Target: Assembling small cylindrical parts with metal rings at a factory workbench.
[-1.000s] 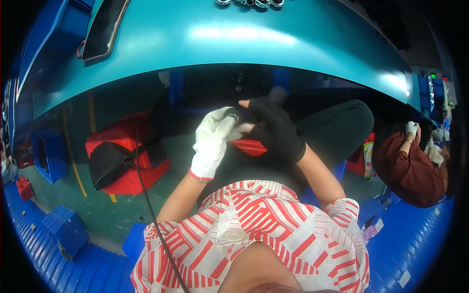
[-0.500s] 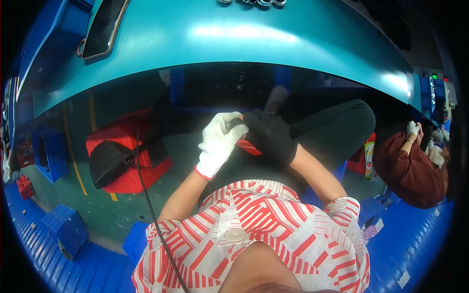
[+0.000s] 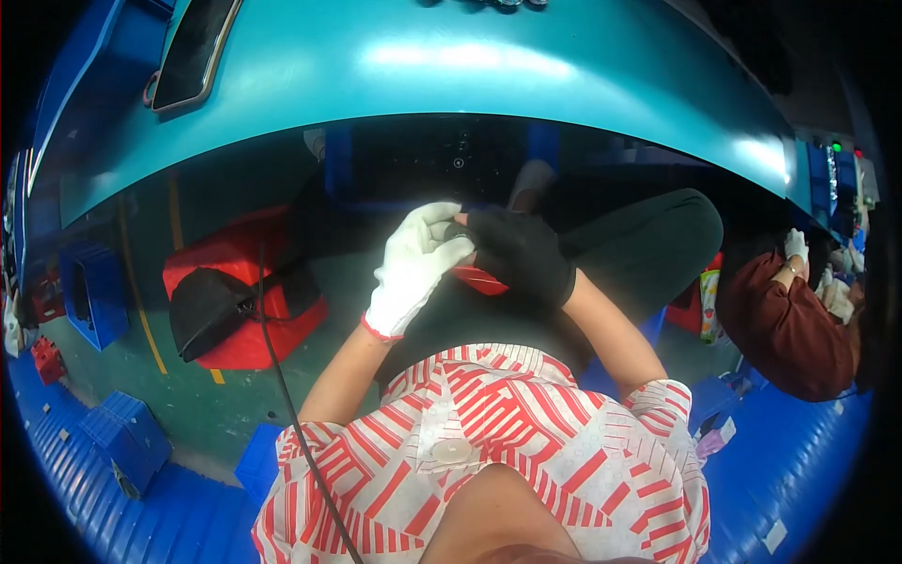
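Left hand (image 3: 402,282) is wearing a white glove, a thin red hem (image 3: 382,334) edging its cuff. Right hand (image 3: 521,254) is wearing a black glove (at least one fingertip is showing bare). Short-sleeved shirt (image 3: 554,423) is displaying red stripes and blocks on white, with a pale round button (image 3: 453,451). Dark trousers (image 3: 648,235) are covering the legs. A thin black cable (image 3: 287,385) is crossing the shirt's left side.

A white-gloved left hand (image 3: 410,273) meets a black-gloved right hand (image 3: 522,252).

Sm. dk. part (image 3: 458,231) is mostly hidden btwn L & R fingers (image 3: 455,250).
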Tool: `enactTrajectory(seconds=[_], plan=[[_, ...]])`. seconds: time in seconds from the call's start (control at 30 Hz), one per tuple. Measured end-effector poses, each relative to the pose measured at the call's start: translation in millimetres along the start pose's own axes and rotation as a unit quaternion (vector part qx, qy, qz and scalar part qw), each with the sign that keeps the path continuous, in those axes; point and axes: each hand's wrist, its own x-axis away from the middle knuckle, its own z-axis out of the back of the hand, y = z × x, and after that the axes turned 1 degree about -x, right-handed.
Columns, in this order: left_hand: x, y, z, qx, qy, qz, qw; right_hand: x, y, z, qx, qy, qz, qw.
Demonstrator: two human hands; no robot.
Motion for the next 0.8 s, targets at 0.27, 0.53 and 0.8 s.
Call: enactTrajectory(seconds=[0.27, 0.53, 0.8], plan=[[2.4, -4.6, -3.6, -0.045, 0.026, -0.021, 0.998, -3.7, -9.9, -0.3, 0.065, 0.026, 0.009, 0.997], [-3.6, -6.4, 6.2, -0.206, -0.007, 0.014, 0.978, 5.7, -2.8, -9.9, 0.056, 0.028, 0.018, 0.998], [-3.5, 15.8, 0.8, -0.407, -0.017, -0.015, 0.913, 3.5, -3.3, -0.7, 0.038, -0.049, -0.032, 0.998]])
